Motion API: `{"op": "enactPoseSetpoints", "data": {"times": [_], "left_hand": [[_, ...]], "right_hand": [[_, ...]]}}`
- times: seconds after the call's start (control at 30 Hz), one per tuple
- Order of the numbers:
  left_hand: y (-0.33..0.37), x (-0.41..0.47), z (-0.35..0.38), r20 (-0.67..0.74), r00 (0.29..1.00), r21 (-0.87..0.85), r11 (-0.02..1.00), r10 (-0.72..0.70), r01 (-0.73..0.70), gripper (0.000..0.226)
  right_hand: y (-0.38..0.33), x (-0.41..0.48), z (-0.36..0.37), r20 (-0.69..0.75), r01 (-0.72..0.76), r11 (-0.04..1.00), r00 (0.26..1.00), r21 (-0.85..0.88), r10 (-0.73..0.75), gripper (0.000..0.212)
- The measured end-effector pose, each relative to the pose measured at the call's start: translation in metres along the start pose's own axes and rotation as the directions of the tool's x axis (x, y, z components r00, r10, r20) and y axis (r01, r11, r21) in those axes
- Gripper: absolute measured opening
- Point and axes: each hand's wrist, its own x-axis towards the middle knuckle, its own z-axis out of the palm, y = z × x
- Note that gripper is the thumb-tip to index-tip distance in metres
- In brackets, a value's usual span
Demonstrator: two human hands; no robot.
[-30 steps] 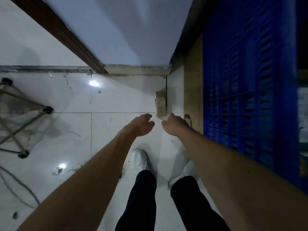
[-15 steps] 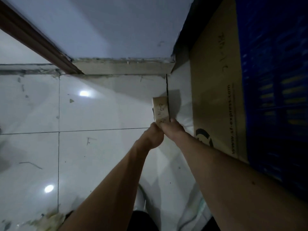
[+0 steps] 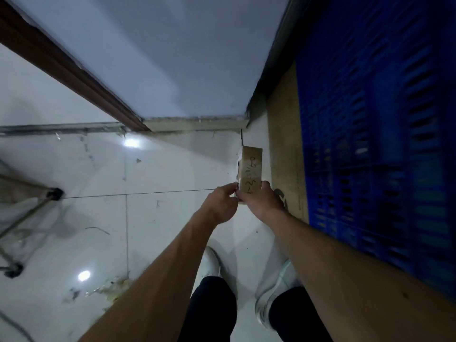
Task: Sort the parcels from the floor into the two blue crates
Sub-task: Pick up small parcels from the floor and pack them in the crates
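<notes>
Both hands are clamped on the near end of a small brown cardboard parcel [image 3: 251, 170] with handwriting on it: left hand [image 3: 220, 204], right hand [image 3: 262, 202]. It is held over the white tiled floor [image 3: 160, 174], just beside the tall blue slatted plastic crate [image 3: 375, 144].

One parcel [image 3: 251, 169], brown cardboard with handwriting on its face. Two hands: left hand [image 3: 219, 203] and right hand [image 3: 261, 201], each on a bare forearm. One blue crate [image 3: 370, 144] in view, at right, its wall slotted. One flat cardboard panel [image 3: 283, 149] just beside the crate. Two white shoes: left shoe [image 3: 212, 264] and right shoe [image 3: 274, 290]. One metal stand [image 3: 29, 213] at left, showing two black feet, upper foot [image 3: 55, 193] and lower foot [image 3: 13, 270]. Two bright reflections on the floor [image 3: 172, 169].
</notes>
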Motion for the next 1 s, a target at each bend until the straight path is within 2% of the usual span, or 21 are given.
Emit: {"op": "enactPoseSetpoints", "data": {"times": [0.13,0.23,0.43,0.63,0.77,0.9,1.0], "left_hand": [[0.074,-0.103,-0.035,-0.022,0.998,0.037,0.998,0.058,-0.057,0.061],[0.126,-0.171,-0.061,-0.075,0.990,0.094,0.989,0.123,-0.115,0.059],[0.203,-0.300,-0.090,-0.106,0.978,0.076,0.982,0.182,-0.175,0.050],[0.255,-0.393,-0.081,-0.072,0.958,0.143,0.954,0.276,-0.264,0.038],[0.288,-0.434,-0.053,-0.019,0.955,0.072,0.953,0.297,-0.295,0.030],[0.327,-0.454,-0.019,0.007,0.935,0.070,0.933,0.354,-0.353,0.025],[0.351,-0.467,0.011,0.005,0.927,0.049,0.926,0.375,-0.375,0.024]], "right_hand": [[-0.041,-0.095,-0.059,-0.026,0.042,0.999,0.999,0.003,-0.042,0.068],[-0.074,-0.162,-0.106,-0.068,0.107,0.994,0.992,-0.014,-0.107,0.069],[-0.101,-0.296,-0.178,-0.184,0.245,0.969,0.954,0.011,-0.239,0.072],[-0.078,-0.394,-0.228,-0.260,0.273,0.956,0.936,0.111,-0.237,0.073],[-0.044,-0.433,-0.261,-0.331,0.295,0.929,0.919,0.222,-0.212,0.074],[-0.010,-0.459,-0.298,-0.435,0.351,0.882,0.879,0.314,-0.195,0.056],[0.019,-0.472,-0.323,-0.460,0.380,0.844,0.868,0.378,-0.185,0.054]]}}
